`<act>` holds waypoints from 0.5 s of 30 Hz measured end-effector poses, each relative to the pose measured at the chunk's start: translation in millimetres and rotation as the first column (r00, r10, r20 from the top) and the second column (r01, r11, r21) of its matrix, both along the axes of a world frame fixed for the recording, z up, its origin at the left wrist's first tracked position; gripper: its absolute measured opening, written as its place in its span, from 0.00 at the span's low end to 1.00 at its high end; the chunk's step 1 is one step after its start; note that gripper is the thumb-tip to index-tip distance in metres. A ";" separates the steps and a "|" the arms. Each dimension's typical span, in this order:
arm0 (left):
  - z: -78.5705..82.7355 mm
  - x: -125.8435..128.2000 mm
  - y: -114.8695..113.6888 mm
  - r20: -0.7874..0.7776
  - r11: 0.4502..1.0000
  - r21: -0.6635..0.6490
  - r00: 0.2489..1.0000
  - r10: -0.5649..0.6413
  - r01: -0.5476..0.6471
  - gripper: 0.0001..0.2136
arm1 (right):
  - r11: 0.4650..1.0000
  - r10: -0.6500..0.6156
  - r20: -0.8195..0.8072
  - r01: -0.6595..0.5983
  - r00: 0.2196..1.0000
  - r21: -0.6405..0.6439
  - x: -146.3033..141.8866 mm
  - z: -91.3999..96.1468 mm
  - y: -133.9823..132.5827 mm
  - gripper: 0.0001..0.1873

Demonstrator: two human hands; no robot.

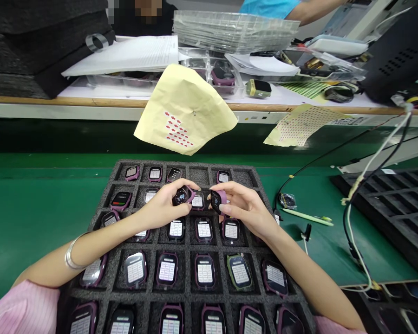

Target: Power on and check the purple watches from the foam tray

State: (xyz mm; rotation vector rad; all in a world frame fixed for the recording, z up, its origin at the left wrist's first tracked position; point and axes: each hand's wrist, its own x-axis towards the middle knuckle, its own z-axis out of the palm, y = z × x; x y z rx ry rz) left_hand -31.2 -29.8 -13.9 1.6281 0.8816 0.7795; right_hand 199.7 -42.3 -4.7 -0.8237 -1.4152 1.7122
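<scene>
My left hand (163, 204) is closed around a purple smartwatch body (181, 195), its dark screen facing up. My right hand (242, 204) pinches a second purple watch body (216, 200) just beside it. Both hands hover over a black foam tray (191, 243) whose square pockets hold several purple watch bodies with lit white screens; one green-cased watch (239, 271) sits in the lower row. A silver bangle (70, 255) is on my left wrist.
The tray lies on a green belt (38, 208). A yellow sticker sheet (184, 109) hangs off the shelf behind, with a second one (299, 125) to the right. Cables (376, 157), a green pen (308, 217) and another black foam tray (393, 204) are on the right. Other people are across the bench.
</scene>
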 end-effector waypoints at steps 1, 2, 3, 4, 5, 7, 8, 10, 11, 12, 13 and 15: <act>0.4 -0.1 -0.1 -0.001 1.000 0.003 1.000 0.003 -0.003 0.16 | 1.000 0.000 0.006 0.000 1.000 0.001 0.1 -0.3 0.2 0.16; 0.7 -0.2 -0.3 -0.001 1.000 0.008 1.000 -0.001 0.001 0.16 | 1.000 0.000 0.012 0.000 1.000 0.002 0.1 -0.5 0.3 0.16; 1.1 -0.3 -0.4 -0.001 1.000 0.013 1.000 -0.009 0.009 0.16 | 1.000 0.000 0.018 0.000 1.000 0.003 0.0 -0.6 0.5 0.16; 1.5 -0.3 -0.5 0.002 1.000 0.018 1.000 -0.019 0.019 0.16 | 1.000 0.000 0.022 -0.001 1.000 0.005 -0.2 -0.7 0.6 0.15; 1.8 -0.3 -0.6 0.005 0.999 0.024 1.000 -0.026 0.025 0.16 | 1.000 0.000 0.024 -0.001 1.000 0.007 -0.4 -0.6 0.7 0.15; 2.5 -0.4 -0.7 0.015 0.999 0.036 1.000 -0.017 0.017 0.16 | 1.000 0.000 0.025 0.000 1.000 0.010 -0.9 -0.1 0.6 0.15; 2.9 -0.5 -0.9 0.022 0.999 0.040 1.000 -0.012 0.011 0.16 | 1.000 -0.002 0.026 0.002 1.000 0.008 -1.1 0.3 0.5 0.15; 3.5 -0.9 -1.4 0.035 0.999 0.044 0.999 -0.017 0.016 0.16 | 1.000 -0.008 0.023 0.008 1.000 0.004 -1.2 1.5 0.0 0.15; 3.8 -1.2 -1.8 0.042 0.999 0.043 0.999 -0.026 0.024 0.16 | 1.000 -0.009 0.015 0.009 1.000 0.004 -1.0 2.1 -0.3 0.15; 4.1 -1.5 -2.2 0.050 0.999 0.039 0.998 -0.034 0.032 0.16 | 1.000 -0.010 0.000 0.010 1.000 0.007 -0.8 2.8 -0.8 0.15; 4.3 -1.8 -2.6 0.055 0.999 0.035 0.998 -0.040 0.038 0.17 | 1.000 -0.007 -0.018 0.007 1.000 0.012 -0.5 3.4 -1.2 0.15; 4.4 -2.4 -3.2 0.060 0.999 0.031 0.997 -0.046 0.044 0.17 | 1.000 0.003 -0.042 -0.002 0.999 0.019 0.1 4.3 -2.0 0.16</act>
